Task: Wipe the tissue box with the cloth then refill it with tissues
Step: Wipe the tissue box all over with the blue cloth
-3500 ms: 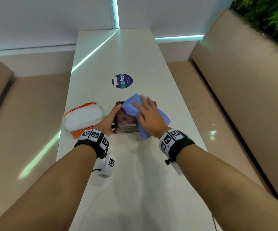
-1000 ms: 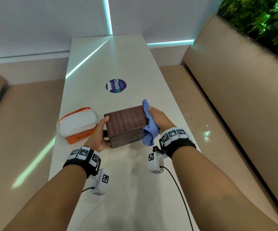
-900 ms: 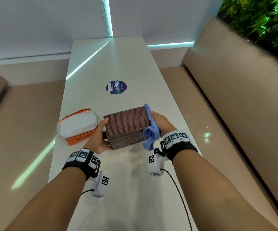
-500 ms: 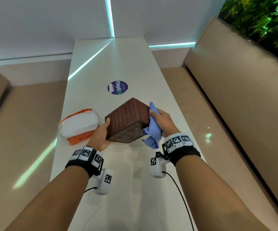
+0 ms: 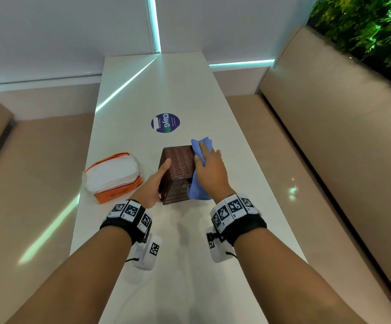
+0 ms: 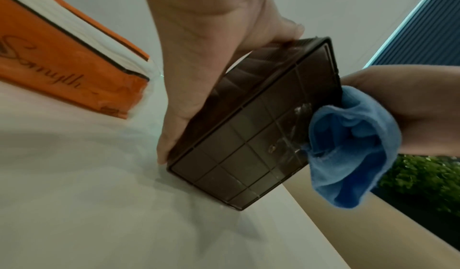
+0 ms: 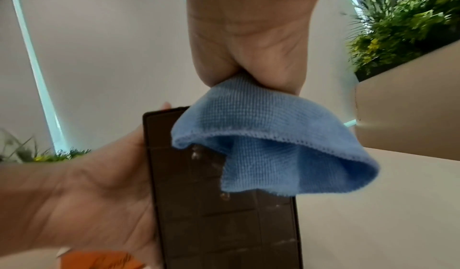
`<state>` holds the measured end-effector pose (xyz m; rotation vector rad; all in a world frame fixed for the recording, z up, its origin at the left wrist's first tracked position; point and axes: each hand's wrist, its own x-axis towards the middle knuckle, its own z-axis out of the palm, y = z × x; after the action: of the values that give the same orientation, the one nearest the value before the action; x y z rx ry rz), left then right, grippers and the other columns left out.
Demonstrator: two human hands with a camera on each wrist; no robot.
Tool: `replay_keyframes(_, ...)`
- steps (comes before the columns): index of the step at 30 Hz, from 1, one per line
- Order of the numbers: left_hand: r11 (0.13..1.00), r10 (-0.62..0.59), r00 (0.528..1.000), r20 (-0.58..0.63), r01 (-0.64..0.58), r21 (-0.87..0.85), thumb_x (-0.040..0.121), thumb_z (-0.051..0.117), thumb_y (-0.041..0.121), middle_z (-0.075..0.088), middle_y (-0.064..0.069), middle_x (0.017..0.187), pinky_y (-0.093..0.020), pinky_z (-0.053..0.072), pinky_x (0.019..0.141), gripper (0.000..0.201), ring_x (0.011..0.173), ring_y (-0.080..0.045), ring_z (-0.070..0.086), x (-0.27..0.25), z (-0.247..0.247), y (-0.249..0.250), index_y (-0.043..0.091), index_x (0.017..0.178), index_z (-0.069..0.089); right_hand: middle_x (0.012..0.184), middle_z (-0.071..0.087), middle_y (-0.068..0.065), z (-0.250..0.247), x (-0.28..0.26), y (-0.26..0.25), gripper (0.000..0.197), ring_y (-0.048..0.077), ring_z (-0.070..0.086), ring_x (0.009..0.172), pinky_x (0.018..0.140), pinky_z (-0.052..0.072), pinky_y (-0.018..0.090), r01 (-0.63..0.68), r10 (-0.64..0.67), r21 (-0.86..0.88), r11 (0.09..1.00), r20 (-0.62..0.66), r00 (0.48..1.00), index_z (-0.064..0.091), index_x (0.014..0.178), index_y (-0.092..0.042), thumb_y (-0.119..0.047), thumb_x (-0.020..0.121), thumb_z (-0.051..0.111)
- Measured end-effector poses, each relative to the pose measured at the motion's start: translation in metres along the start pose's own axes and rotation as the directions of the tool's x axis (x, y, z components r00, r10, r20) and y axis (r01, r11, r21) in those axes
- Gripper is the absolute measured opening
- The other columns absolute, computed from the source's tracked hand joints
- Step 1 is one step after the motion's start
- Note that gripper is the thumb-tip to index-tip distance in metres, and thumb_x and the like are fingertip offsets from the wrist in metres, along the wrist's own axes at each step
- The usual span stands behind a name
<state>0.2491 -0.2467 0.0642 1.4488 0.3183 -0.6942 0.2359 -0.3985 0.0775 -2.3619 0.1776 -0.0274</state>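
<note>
A booth in a café or restaurant. A long, narrow white table [image 5: 178, 90] stretches away from the hands, with a padded beige bench seat [image 5: 344, 127] running along its right side and another bench [image 5: 26, 160] to the left. Beyond the hands, a round dark-blue sticker [image 5: 165, 123] reading "ClayG" sits on the tabletop. Pale wall panels [image 5: 61, 31] close off the far end, edged with strips of teal light [image 5: 241, 63]. Green foliage [image 5: 372, 31] fills a planter above the right bench back.
</note>
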Motion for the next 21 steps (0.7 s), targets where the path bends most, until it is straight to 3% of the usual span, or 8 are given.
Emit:
replay_keyframes(3,0.999,0.025,1.000,0.002,-0.025,0.038,0.096,0.036,0.051,0.070,0.006,0.084,-0.029,0.051,0.061,0.031,0.073,-0.010,0.067,0.000,0.002,0.002,0.029,0.094,0.059,0.158,0.016,0.016,0.009,-0.002,-0.007,0.049,0.036,0.005,0.147,0.120,0.008,0.043,0.099,-0.104,-0.248,0.964,-0.008,0.995,0.026,0.148,-0.014,-0.027,0.101,0.033)
replay_keyframes(6,0.996,0.071,0.997,-0.027,-0.069,0.056,0.096,0.038,0.049,0.073,0.006,0.074,-0.026,0.054,0.053,0.029,0.064,-0.008,0.070,0.004,0.002,0.001,0.030,0.091,0.060,0.158,0.016,0.016,0.012,-0.007,-0.015,0.047,0.029,0.008,0.149,0.121,0.008,0.038,0.308,-0.294,-0.148,0.940,0.109,0.949,0.031,0.146,-0.012,-0.025,0.101,0.035)
replay_keyframes(8,0.995,0.077,0.996,-0.048,-0.074,0.063,0.094,0.040,0.051,0.071,0.004,0.082,-0.029,0.052,0.062,0.028,0.077,-0.013,0.068,0.008,0.000,-0.002,0.032,0.093,0.060,0.158,0.019,0.013,0.009,-0.007,-0.015,0.045,0.026,0.010,0.149,0.121,0.011,0.037,0.350,-0.340,-0.052,0.935,0.137,0.930,0.036,0.145,-0.014,-0.025,0.101,0.037)
replay_keyframes(11,0.996,0.044,0.998,-0.053,-0.040,0.076,0.093,0.040,0.053,0.064,0.001,0.093,-0.030,0.046,0.066,0.031,0.085,-0.016,0.060,0.009,-0.002,-0.002,0.030,0.096,0.060,0.157,0.023,0.014,0.005,0.002,-0.012,0.043,0.029,0.015,0.147,0.118,0.013,0.038,0.265,-0.257,-0.132,0.955,0.079,0.963,0.036,0.144,-0.015,-0.023,0.102,0.034)
replay_keyframes(14,0.998,0.008,0.998,-0.055,-0.005,0.070,0.092,0.042,0.054,0.062,0.003,0.094,-0.028,0.043,0.066,0.035,0.085,-0.014,0.058,0.009,0.002,0.004,0.025,0.106,0.056,0.154,0.027,0.016,0.007,0.016,-0.008,0.043,0.034,0.022,0.142,0.116,0.021,0.044,0.056,-0.061,-0.182,0.982,-0.024,0.998,0.034,0.144,-0.014,-0.021,0.102,0.031)
replay_keyframes(17,0.998,0.005,0.996,-0.088,0.000,0.060,0.093,0.044,0.050,0.061,0.003,0.088,-0.027,0.042,0.061,0.034,0.078,-0.011,0.057,0.006,0.009,0.009,0.020,0.101,0.056,0.146,0.035,0.021,0.008,0.023,-0.005,0.043,0.037,0.033,0.133,0.110,0.030,0.048,-0.135,0.125,-0.137,0.981,-0.082,0.989,0.035,0.142,-0.011,-0.018,0.100,0.032)
replay_keyframes(19,0.997,0.029,0.994,-0.101,-0.021,0.079,0.085,0.052,0.059,0.067,-0.001,0.089,-0.029,0.047,0.063,0.050,0.080,-0.015,0.063,0.003,0.013,0.011,0.013,0.104,0.061,0.144,0.036,0.021,0.007,0.021,-0.009,0.043,0.037,0.036,0.130,0.108,0.031,0.044,-0.164,0.145,-0.174,0.971,-0.116,0.983,0.034,0.141,-0.008,-0.013,0.099,0.033)
replay_keyframes(21,0.997,0.046,0.992,-0.113,-0.038,0.071,0.062,0.064,0.072,0.073,-0.009,0.097,-0.035,0.055,0.075,0.083,0.088,-0.023,0.069,0.006,0.014,0.008,0.006,0.112,0.065,0.149,0.030,0.023,0.010,0.013,-0.018,0.045,0.035,0.028,0.138,0.112,0.027,0.041,-0.111,0.091,-0.194,0.975,-0.111,0.990,0.030,0.143,-0.007,-0.014,0.099,0.032)
